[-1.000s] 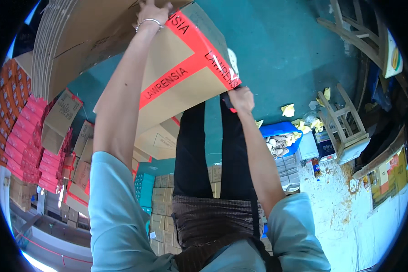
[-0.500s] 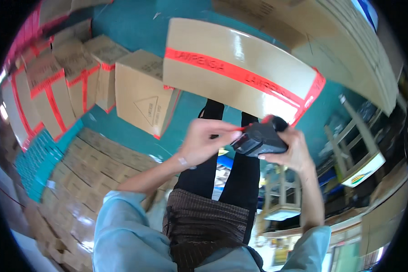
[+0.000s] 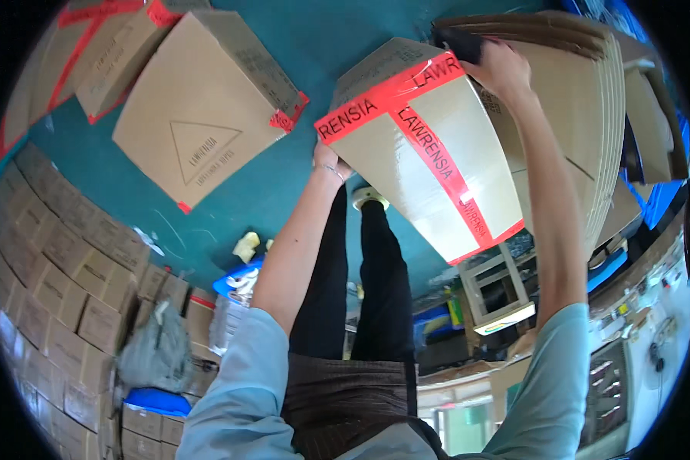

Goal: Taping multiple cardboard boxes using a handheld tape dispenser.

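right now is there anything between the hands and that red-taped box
Nothing visible does. The left hand is already against the near corner of the red-taped box, and the right hand, holding a dark tool, is at its far top edge beside the stack of flat cardboard.

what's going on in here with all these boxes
A person is standing over a teal floor, handling a cardboard box sealed with crossed red tape. The left hand steadies the box's near corner, while the right hand holds a dark tool, probably a tape dispenser, at its far top edge. A second taped box lies on the floor to the left, flattened cartons are stacked on the right, and many small boxes are stacked at lower left.
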